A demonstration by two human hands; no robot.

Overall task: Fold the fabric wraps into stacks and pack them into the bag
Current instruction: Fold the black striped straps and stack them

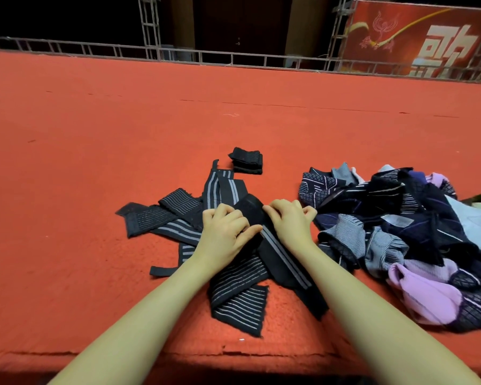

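Your left hand (225, 232) and right hand (289, 222), fingers curled, both pinch one dark striped wrap (278, 245) atop the loose strips (178, 215) on the red carpet (95, 134). A folded stack (246, 160) lies just beyond; mixed cloth pile (400, 232) sits right.

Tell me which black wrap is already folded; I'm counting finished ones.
The small folded bundle lying alone on the red cloth, beyond the hands. The other striped wraps lie flat, unfolded and overlapping.
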